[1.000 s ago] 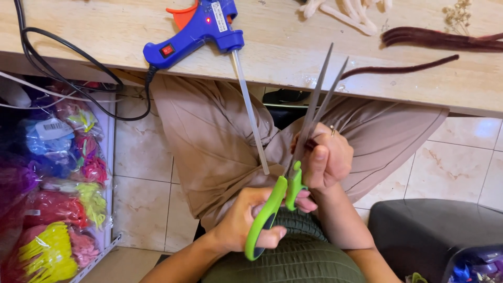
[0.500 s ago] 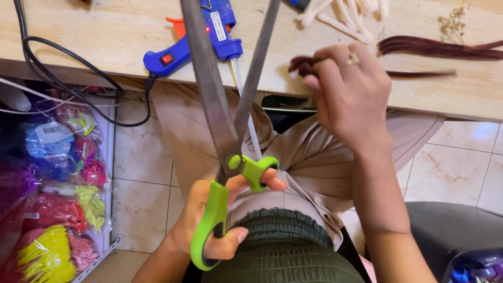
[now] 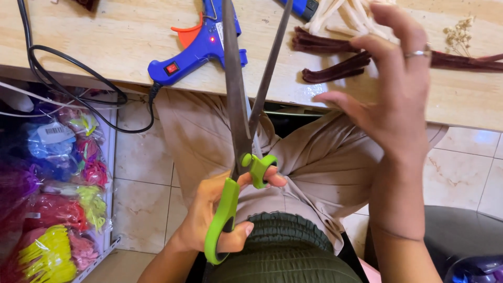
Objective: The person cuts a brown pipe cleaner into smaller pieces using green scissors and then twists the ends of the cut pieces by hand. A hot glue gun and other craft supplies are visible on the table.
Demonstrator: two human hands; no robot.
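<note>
While the left hand (image 3: 220, 215) grips the green-handled steel scissors (image 3: 238, 157) (blades parted, frame centre), keep the open, empty right hand (image 3: 390, 89) clear of them.

The scissors (image 3: 243, 157) blade tips run off the frame at 12 o'clock, as does the top of the blue glue gun (image 3: 201, 44). The right hand (image 3: 390, 99) hides part of the dark brown strips (image 3: 335, 71). At 9 o'clock, the contents of the colourful bags (image 3: 52, 209) are blurred.
</note>
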